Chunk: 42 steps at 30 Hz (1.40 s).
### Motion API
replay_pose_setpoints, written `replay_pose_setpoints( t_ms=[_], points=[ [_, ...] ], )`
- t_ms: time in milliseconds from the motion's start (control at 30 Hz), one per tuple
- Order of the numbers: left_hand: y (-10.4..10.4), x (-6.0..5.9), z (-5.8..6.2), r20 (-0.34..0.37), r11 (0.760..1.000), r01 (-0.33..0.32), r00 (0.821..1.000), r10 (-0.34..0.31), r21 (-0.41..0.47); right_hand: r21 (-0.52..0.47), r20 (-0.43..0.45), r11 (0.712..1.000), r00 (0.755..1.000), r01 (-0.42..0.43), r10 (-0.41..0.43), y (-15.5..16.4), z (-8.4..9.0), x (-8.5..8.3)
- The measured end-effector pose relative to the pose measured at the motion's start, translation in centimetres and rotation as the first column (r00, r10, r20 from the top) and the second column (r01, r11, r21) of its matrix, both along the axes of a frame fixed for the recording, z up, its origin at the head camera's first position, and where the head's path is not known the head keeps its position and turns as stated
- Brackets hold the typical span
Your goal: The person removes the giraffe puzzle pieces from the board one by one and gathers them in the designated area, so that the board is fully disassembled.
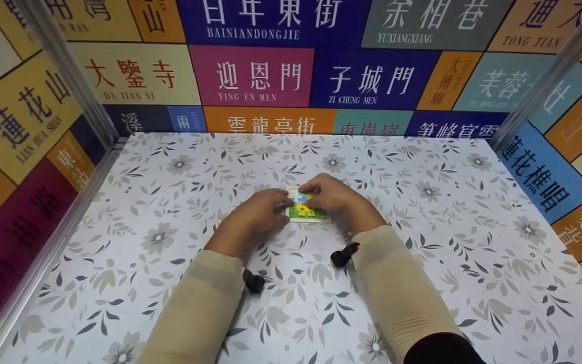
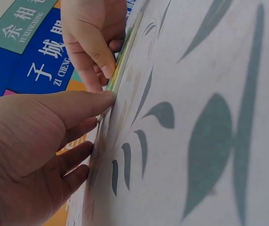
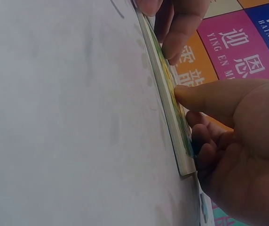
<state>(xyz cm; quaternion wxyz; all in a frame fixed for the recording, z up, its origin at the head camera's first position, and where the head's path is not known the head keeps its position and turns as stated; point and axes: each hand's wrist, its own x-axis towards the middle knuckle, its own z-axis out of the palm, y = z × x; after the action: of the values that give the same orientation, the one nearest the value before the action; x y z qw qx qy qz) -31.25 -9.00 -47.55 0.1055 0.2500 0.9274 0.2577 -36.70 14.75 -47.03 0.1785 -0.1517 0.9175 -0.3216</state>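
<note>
At the centre of the floral-patterned table [image 1: 422, 242], one small picture board [image 1: 307, 211] lies flat, showing a yellow figure on green under a blue strip. Two hands are on it, one at each side. The left hand [image 1: 260, 212] rests at the board's left edge, its thumb tip pressed to that edge and the other fingers loosely bent beneath; it encloses nothing. The right hand [image 1: 334, 194] covers the upper right part, thumb tip pressing on the printed face, remaining fingers curled behind. Whether those fingers pinch a loose piece cannot be told, as the wrist views are edge-on. Two sleeves, both beige, reach to the wrists. Two black wrist mounts show, one [image 1: 253, 281] on the left, one [image 1: 344, 255] on the right. Three walls of coloured sign panels [image 1: 250, 76] enclose the table.
</note>
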Motion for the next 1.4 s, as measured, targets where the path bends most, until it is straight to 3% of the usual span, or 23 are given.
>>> replay_pose_setpoints(
  t_ms=[400, 700, 867, 1100, 1267, 1400],
  points=[
    [0.42, -0.11, 0.25, 0.030, 0.998, -0.022, 0.999, 0.023, -0.061, 0.027, -0.023, 0.999, 0.999, -0.032, 0.033, 0.22, -0.17, -0.10],
    [0.30, -0.06, 0.16, 0.034, 0.998, -0.011, 0.999, 0.013, -0.057, 0.010, -0.028, 1.000, 0.999, -0.029, 0.029, 0.11, -0.31, -0.31],
    [0.21, -0.14, 0.19, 0.053, 0.998, -0.023, 0.998, 0.026, -0.058, -0.063, 0.036, 0.996, 0.997, 0.065, -0.063, 0.17, -0.28, -0.44],
    [0.33, -0.03, 0.26, 0.071, 0.998, -0.041, 0.996, 0.044, -0.053, -0.143, 0.084, 0.960, 0.970, 0.239, -0.229, 0.60, -0.16, -0.39],
    [0.29, 0.35, 0.34, 0.075, 0.997, -0.070, 0.995, 0.071, -0.019, -0.117, 0.008, 0.974, 0.981, 0.193, -0.193, 0.60, 0.04, -0.20],
    [0.25, 0.50, 0.40, 0.093, 0.996, -0.089, 0.992, 0.089, -0.007, -0.127, 0.001, 0.974, 0.982, 0.188, -0.190, 0.81, 0.36, -0.12]
  ],
)
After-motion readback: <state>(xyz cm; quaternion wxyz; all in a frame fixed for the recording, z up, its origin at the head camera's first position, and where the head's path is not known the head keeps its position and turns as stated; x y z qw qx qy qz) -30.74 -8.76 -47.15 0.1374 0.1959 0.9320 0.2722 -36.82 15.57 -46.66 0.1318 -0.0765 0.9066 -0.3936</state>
